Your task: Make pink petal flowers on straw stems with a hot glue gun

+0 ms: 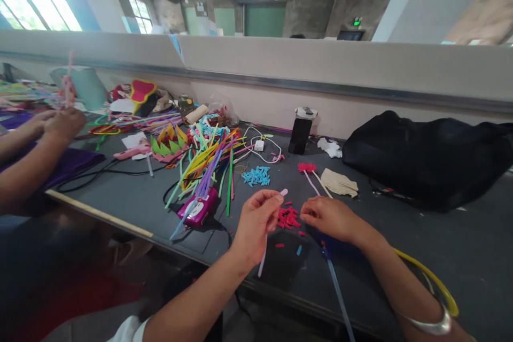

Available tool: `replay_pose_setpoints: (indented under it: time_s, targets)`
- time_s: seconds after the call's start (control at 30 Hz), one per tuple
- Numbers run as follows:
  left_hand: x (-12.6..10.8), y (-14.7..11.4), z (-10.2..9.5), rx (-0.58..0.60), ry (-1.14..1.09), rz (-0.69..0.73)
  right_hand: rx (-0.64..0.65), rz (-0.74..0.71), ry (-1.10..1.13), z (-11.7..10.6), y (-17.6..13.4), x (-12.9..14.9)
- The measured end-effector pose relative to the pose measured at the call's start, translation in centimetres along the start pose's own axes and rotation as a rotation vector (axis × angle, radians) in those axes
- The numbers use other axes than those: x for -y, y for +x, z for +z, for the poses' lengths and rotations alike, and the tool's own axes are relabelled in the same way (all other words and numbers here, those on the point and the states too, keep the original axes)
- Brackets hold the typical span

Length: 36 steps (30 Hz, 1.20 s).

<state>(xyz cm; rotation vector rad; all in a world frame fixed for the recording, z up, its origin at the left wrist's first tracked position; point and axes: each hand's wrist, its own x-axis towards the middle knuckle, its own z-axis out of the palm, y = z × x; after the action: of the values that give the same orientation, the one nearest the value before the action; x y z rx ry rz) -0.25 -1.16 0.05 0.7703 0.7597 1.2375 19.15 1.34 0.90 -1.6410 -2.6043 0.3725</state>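
My left hand [258, 222] pinches a thin pale pink fuzzy stick, like a pipe cleaner [262, 262]. Its short upper end shows above the thumb and its lower part hangs below the hand. My right hand [331, 218] is curled at the right of a small pile of red pieces [288, 218]; what its fingertips hold, if anything, is hidden. Under that hand lies a dark blue object [340, 246], partly covered, with a translucent stick [339, 296] running from it toward me. A few loose red pieces and one blue piece [299, 250] lie nearby.
Blue pieces [256, 176], coloured pipe cleaners [208, 163] and a magenta box [198, 208] lie left of centre. Farther back are a dark bottle [301, 131], a white charger [259, 145] and a black bag [425, 157]. Another person's hands [64, 125] work at left.
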Motion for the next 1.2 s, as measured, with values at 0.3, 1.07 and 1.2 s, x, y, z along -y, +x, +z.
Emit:
replay_pose_setpoints:
  time_s: [0.3, 1.07, 1.2]
  targets:
    - [-0.1, -0.2, 0.0, 0.02, -0.032, -0.009, -0.115, 0.067, -0.133, 2.9, 2.0, -0.1]
    - [0.9, -0.1, 0.2, 0.018, -0.024, -0.025, -0.207, 0.077, -0.262, 3.9, 1.7, 0.8]
    - [0.8, -0.1, 0.1, 0.01, -0.022, -0.034, -0.274, 0.065, -0.28, 2.8, 1.4, 1.6]
